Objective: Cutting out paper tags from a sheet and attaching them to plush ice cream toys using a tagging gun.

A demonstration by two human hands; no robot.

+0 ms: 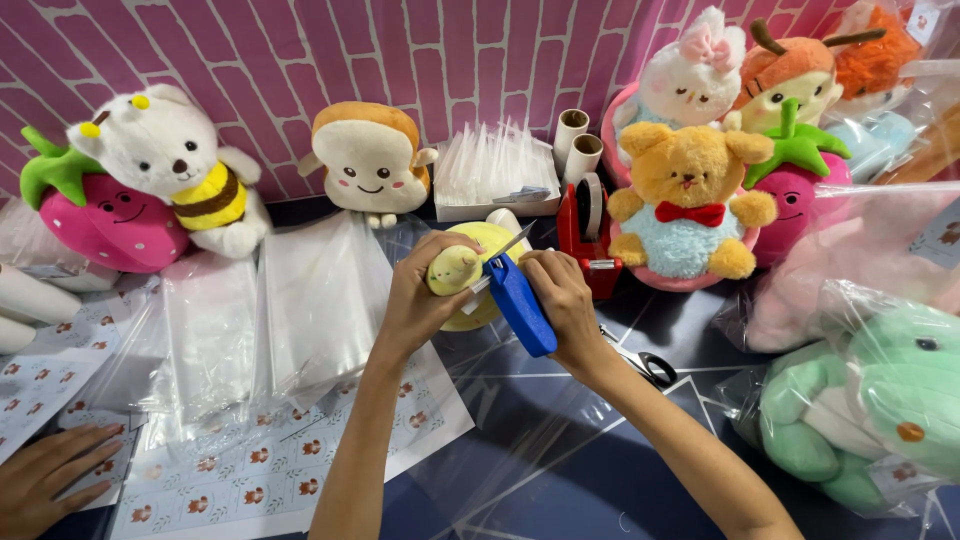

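Left hand closed round a small yellow plush, right hand just beside it gripping a blue tagging gun (needle at the toy): advisable to keep fingers off the needle line, above the desk.

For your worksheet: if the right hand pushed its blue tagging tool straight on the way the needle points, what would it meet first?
Probably the small yellow plush held in the left hand; the blue tagging tool in the right hand points at it, though depth is unclear.
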